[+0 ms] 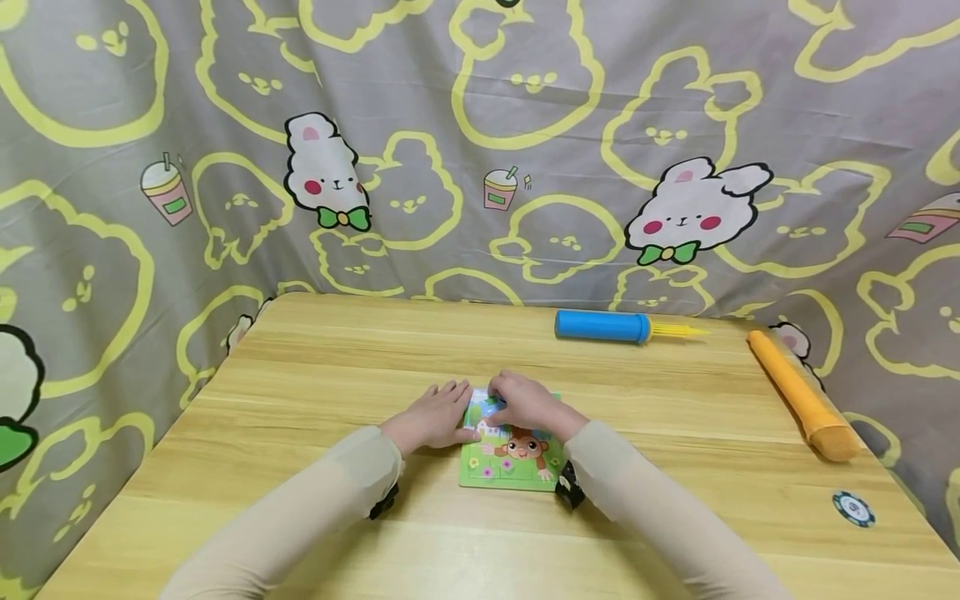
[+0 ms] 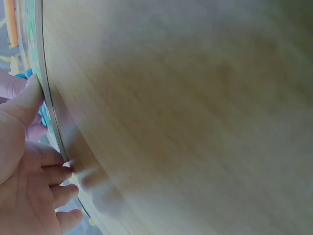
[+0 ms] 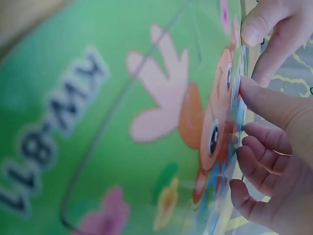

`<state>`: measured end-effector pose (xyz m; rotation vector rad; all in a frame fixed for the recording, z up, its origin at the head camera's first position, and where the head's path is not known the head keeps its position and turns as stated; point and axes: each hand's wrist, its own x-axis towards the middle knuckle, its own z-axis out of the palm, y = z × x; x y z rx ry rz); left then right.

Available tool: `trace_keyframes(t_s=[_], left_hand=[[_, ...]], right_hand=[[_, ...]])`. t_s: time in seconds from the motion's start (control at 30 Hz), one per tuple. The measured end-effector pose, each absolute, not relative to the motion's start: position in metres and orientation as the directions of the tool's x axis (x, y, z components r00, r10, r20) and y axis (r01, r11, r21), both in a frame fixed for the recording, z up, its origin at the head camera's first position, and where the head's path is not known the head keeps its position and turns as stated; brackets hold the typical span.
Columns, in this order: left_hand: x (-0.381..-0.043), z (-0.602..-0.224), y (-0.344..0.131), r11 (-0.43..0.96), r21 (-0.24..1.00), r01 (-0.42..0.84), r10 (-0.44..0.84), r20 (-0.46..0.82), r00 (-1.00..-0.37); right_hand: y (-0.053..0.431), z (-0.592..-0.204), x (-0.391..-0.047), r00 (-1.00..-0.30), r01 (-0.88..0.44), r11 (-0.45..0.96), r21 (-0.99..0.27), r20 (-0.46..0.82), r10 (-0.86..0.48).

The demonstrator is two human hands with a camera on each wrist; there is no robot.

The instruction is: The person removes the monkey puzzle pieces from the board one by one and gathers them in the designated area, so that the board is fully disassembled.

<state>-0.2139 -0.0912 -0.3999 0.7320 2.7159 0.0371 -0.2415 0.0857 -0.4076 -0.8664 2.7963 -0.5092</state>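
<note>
Head view: we see the monkey puzzle (image 1: 512, 457) flat on the table (image 1: 337, 358), just right of the left hand (image 1: 431, 417), beneath the nearer right hand (image 1: 532, 404). Left wrist: loosely spread fingers touch its edge. Right wrist: thumb and 4 relaxed fingers, apart, touch its face.
</note>
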Motion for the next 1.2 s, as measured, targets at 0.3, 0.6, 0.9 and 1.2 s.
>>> trace_keyframes(t_s=[0.3, 0.6, 0.9, 1.2], left_hand=[[-0.215, -0.402, -0.091, 0.868, 0.122, 0.481, 0.494, -0.309, -0.813], [-0.214, -0.400, -0.091, 0.872, 0.125, 0.474, 0.488, -0.311, -0.816], [-0.215, -0.402, -0.091, 0.875, 0.127, 0.466, 0.481, -0.318, -0.817], [-0.214, -0.403, -0.091, 0.873, 0.130, 0.471, 0.487, -0.312, -0.816]], right_hand=[[0.087, -0.411, -0.247, -0.828, -0.450, 0.762, -0.465, -0.103, -0.552], [0.091, -0.416, -0.252, -0.819, -0.402, 0.673, -0.620, -0.085, -0.568], [0.100, -0.413, -0.255, -0.886, -0.126, 0.529, -0.840, -0.145, -0.441], [0.126, -0.402, -0.257, -0.915, -0.013, 0.413, -0.910, -0.156, -0.372]])
